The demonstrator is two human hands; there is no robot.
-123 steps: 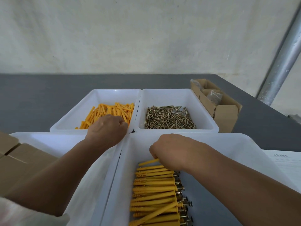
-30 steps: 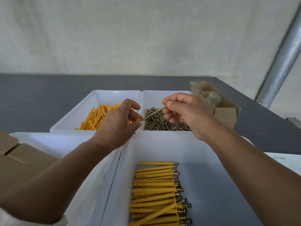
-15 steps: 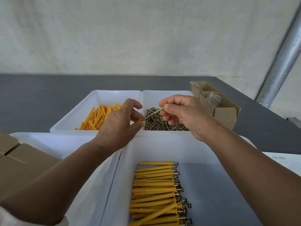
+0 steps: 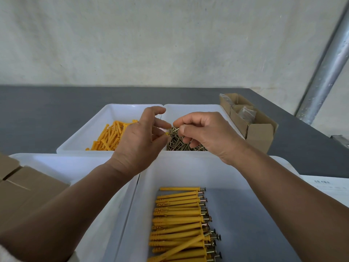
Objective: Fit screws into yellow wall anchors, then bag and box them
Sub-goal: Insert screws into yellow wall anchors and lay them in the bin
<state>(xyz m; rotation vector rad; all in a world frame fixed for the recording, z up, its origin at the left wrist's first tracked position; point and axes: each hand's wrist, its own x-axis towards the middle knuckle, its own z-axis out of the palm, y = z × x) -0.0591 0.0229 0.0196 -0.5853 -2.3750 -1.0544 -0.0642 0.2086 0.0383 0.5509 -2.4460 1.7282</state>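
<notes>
Screw (image 4: 173, 131) sunk further since half a second back, right hand (image 4: 205, 133) pinching its head end, left hand (image 4: 136, 140) fingers (image 4: 159, 122) curled round the yellow anchor (image 4: 167, 133), both above the screw tray (image 4: 194, 110); best to keep shank square to bore, push straight.

My left hand (image 4: 137, 140), pinching an anchor (image 4: 167, 133), and my right hand (image 4: 205, 133), pinching a screw (image 4: 173, 131), meet over the adjoining rims of the anchor tub (image 4: 79, 140) and screw tub (image 4: 198, 108). The near tub (image 4: 188, 173) has bare floor right of the filled anchors (image 4: 177, 220). A left box (image 4: 28, 191) and a right box (image 4: 258, 133) block the sides; the table (image 4: 47, 110) lies open behind.
</notes>
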